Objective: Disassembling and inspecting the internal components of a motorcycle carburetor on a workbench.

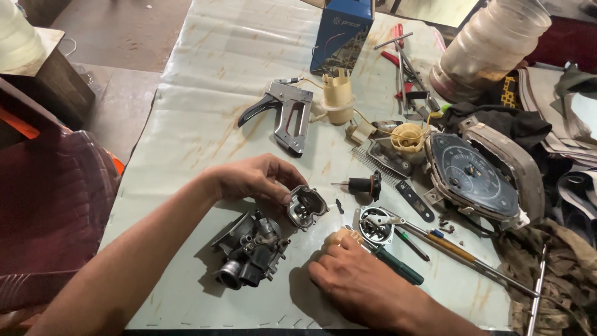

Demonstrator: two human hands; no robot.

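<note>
Your right hand covers most of the small tan part, so you can't tell its shape. The big plastic jar and the blue box are cut off at the top edge. The tiny screws by the speedometer are too small to make out.

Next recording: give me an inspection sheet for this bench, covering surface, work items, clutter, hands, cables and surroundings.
Surface: pale stained sheet covering the table.
Work items: grey carburettor body lying on the sheet; small metal cover beside it.
Clutter: staple gun, blue box, instrument cluster, green-handled screwdriver, spring, cream plastic parts.
Hands: left hand pinches the metal cover with its fingers; right hand rests on the sheet, fingers closing on a small tan part.
Cables: thin yellow wire between the cream parts.
Surroundings: large plastic jar, cloths on the right, floor on the left.
</note>
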